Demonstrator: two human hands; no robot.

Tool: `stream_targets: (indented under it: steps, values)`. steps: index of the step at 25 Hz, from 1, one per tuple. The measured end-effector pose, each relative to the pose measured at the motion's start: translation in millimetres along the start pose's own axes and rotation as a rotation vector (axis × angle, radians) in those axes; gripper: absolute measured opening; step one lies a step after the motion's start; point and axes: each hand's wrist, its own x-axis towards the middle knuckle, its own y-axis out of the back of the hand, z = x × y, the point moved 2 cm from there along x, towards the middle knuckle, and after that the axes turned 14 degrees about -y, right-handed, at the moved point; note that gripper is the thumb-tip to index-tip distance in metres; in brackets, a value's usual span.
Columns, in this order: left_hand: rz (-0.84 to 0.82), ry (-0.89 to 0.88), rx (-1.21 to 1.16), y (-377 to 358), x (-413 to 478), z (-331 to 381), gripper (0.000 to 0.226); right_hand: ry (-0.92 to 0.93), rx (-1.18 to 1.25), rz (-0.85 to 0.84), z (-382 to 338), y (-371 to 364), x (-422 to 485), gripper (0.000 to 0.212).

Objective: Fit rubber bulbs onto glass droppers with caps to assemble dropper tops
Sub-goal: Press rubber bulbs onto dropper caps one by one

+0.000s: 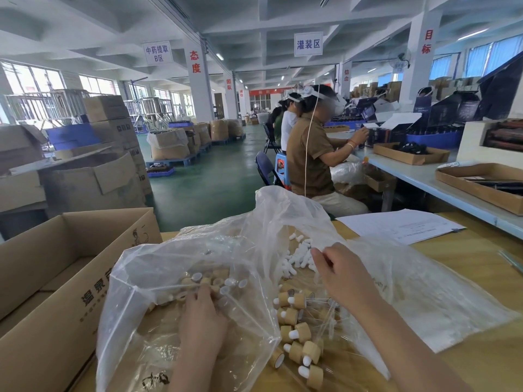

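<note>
Loose white rubber bulbs (295,257) were heaped just right of the clear plastic bag (158,258). Tan caps (215,281) were piled inside it. Assembled dropper tops (297,332), glass stems flat, were scattered beside its mouth.

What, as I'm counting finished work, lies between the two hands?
In the head view, a pile of assembled dropper tops and the edge of a clear plastic bag lie there.

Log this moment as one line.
stage: picking parts | left hand: in plastic bag, fingers among caps | right hand: at white bulbs, grip unclear | assembled dropper tops: piled between hands
</note>
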Motion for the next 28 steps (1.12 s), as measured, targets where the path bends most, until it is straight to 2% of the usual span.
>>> stream_targets:
  steps: [3, 5, 9, 15, 16, 18, 22, 25, 28]
  values:
    - [0.082, -0.005, -0.17, 2, 0, 0, 0.025, -0.121, -0.212, -0.322, -4, -27, 24, 0.019]
    - [0.149, -0.018, -0.244, 3, 0, 3, 0.022, -0.204, -0.288, -0.459, -3, -43, 39, 0.025]
    - [0.262, -0.101, -0.334, 5, -3, 14, 0.026, -0.256, -0.399, -0.424, -1, -64, 53, 0.02]
    - [0.23, -0.244, -0.321, 6, -4, 22, 0.05, -0.17, -0.471, -0.39, -1, -80, 52, 0.004]
    - [0.217, -0.255, -0.335, 6, -4, 24, 0.051, -0.178, -0.456, -0.381, -1, -79, 51, 0.007]
    - [0.173, -0.249, -0.37, 5, -6, 26, 0.048, -0.21, -0.405, -0.383, 0, -73, 50, 0.018]
    - [0.167, -0.312, -0.396, 11, -13, 34, 0.027, -0.236, -0.197, -0.45, 0, -46, 37, 0.025]
    - [0.192, -0.457, -0.412, 16, -24, 50, 0.019, -0.263, -0.027, -0.471, 6, -19, 15, 0.022]
    - [0.177, -0.552, -0.346, 16, -38, 67, 0.017, -0.241, 0.069, -0.382, 7, 1, -12, 0.011]
